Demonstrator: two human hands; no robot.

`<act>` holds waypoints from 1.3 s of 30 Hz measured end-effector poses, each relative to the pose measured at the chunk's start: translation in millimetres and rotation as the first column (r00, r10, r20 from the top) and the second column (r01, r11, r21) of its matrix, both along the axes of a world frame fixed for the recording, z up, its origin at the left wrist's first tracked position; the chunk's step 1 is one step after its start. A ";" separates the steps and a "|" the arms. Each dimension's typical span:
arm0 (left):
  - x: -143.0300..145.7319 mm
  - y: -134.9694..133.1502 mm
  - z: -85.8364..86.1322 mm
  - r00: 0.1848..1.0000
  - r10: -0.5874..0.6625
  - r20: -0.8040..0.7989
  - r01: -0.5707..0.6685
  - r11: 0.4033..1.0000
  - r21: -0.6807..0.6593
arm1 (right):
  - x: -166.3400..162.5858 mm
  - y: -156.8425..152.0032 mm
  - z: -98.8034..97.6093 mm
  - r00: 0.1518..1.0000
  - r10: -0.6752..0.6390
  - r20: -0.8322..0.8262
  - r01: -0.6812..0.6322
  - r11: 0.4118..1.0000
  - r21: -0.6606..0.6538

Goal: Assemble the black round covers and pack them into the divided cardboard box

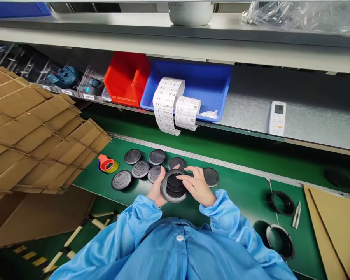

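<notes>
A round black air vent point(174, 191) with a grey rim and curved slats is in front of my chest. My left hand point(156, 190) is closed on its left edge, holding it tilted towards me. My right hand point(200, 186) is on the other side, fingers stretched out and apart, with fingertips touching the slats. Several similar round vents point(140, 169) lie on the green bench point(236, 206) beyond and left of my hands. One more disc point(210, 177) rests just past my right hand, and part of what lies behind that hand is hidden.
Stacked cardboard dividers point(32, 128) rise at the left, near a tape roll point(112, 166). At the right lie black rings point(282, 203), a utility knife point(296, 215) and cardboard sheets point(335, 229). The shelf above holds a red bin point(125, 79), a blue bin point(204, 74), label rolls point(167, 105) and a remote point(277, 118).
</notes>
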State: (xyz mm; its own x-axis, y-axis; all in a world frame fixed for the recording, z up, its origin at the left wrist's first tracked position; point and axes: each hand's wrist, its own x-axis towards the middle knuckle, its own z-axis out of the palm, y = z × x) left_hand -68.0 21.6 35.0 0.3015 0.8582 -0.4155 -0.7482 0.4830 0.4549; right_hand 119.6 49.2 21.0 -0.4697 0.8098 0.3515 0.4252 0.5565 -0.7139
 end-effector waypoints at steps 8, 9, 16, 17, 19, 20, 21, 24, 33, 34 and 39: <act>-16.1 -8.2 -0.2 0.981 -0.171 -0.092 0.170 0.985 -0.018 | -15.7 -9.0 -10.0 0.999 0.007 -0.043 -0.013 0.988 -0.155; -17.5 -9.5 -0.7 0.972 -0.209 -0.105 0.207 0.978 -0.024 | -15.9 -10.5 -11.2 0.998 0.009 -0.066 -0.021 0.983 -0.183; -7.9 -8.2 6.3 0.943 -0.313 -0.111 0.313 0.950 -0.020 | -9.7 -20.9 -12.7 0.923 -0.135 -0.359 -0.011 0.927 -0.375; -5.4 -5.4 6.9 0.943 -0.317 -0.102 0.316 0.948 -0.031 | -9.7 -22.0 -12.6 0.894 -0.200 -0.402 0.029 0.919 -0.393; -1.2 1.3 5.7 0.950 -0.299 -0.092 0.295 0.954 -0.060 | -11.6 -27.1 -14.5 0.852 -0.315 -0.419 0.162 0.918 -0.362; 0.5 4.5 4.0 0.958 -0.274 -0.087 0.268 0.961 -0.072 | -13.6 -31.8 -16.9 0.857 -0.337 -0.390 0.228 0.926 -0.300; 2.2 7.1 1.5 0.966 -0.246 -0.082 0.239 0.967 -0.086 | -16.0 -38.0 -20.1 0.886 -0.324 -0.333 0.263 0.940 -0.216; 10.8 10.4 -8.4 0.975 -0.194 -0.109 0.175 0.971 -0.163 | -23.4 -60.1 -31.9 0.982 -0.179 -0.064 0.177 0.984 -0.038; 72.4 6.2 -19.4 0.762 -0.602 -0.238 0.492 0.778 -0.391 | 42.4 -55.0 -65.1 0.890 -0.395 0.226 0.451 0.835 -0.316; 73.0 6.9 -19.6 0.734 -0.620 -0.278 0.507 0.772 -0.383 | 66.4 -54.7 -71.1 0.786 -0.544 0.294 0.616 0.729 -0.299; 36.7 14.7 -45.6 0.654 -0.644 -0.396 0.564 0.764 -0.312 | 206.4 -72.1 -116.3 -0.083 -0.791 0.606 0.980 -0.175 -0.096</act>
State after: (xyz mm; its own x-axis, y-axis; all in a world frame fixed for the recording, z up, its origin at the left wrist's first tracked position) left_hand -31.3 36.3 -10.6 0.4721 0.4696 -0.7461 0.0122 0.8427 0.5382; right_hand 326.1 -22.9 -95.3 0.8962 0.4355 -0.0844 0.3802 -0.8522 -0.3594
